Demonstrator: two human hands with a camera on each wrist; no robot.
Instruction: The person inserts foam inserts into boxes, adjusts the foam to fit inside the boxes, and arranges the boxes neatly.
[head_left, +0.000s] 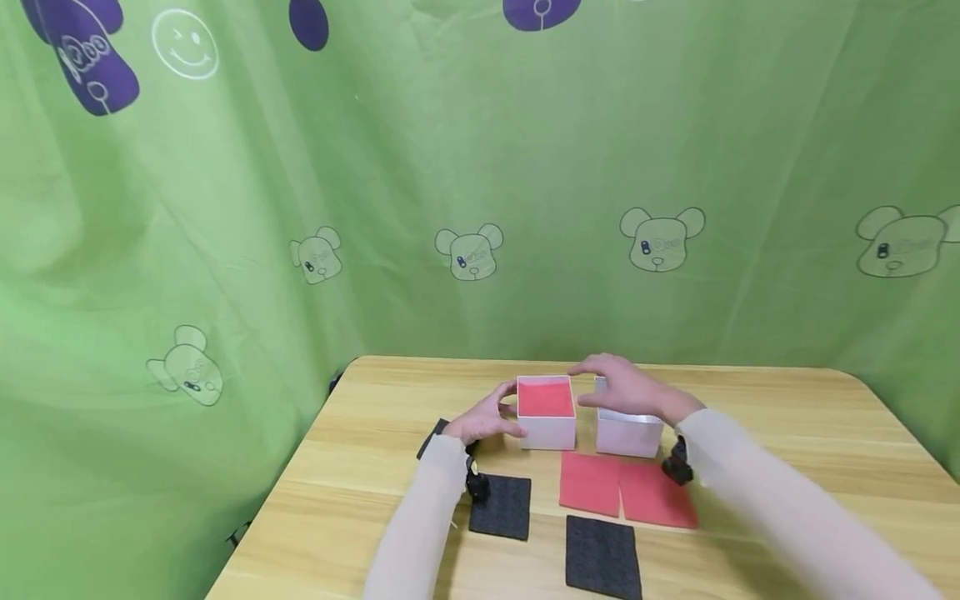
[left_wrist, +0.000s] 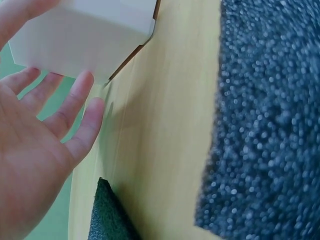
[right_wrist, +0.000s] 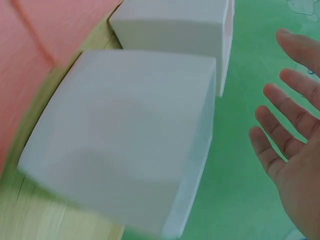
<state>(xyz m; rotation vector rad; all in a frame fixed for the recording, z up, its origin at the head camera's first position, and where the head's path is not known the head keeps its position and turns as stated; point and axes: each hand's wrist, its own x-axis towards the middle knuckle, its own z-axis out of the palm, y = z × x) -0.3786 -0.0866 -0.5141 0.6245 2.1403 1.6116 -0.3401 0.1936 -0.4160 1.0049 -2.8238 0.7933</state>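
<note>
A white box point(head_left: 547, 432) holds a red foam square point(head_left: 544, 399) at its top. My left hand point(head_left: 487, 419) is at this box's left side, thumb at the front corner; in the left wrist view its spread fingertips come right up to the box's edge point(left_wrist: 95, 45). To the right stands a second white box point(head_left: 628, 435) with an open top, partly hidden by my right hand point(head_left: 626, 385). That hand reaches over it toward the first box. The right wrist view shows its fingers extended and apart, holding nothing, beside the nearer white box point(right_wrist: 120, 135).
Two red foam squares point(head_left: 590, 483) lie side by side in front of the boxes. Black foam squares point(head_left: 501, 507) lie nearer the front and by the left wrist. All are on a wooden table point(head_left: 787, 433), with a green patterned curtain point(head_left: 555, 150) behind.
</note>
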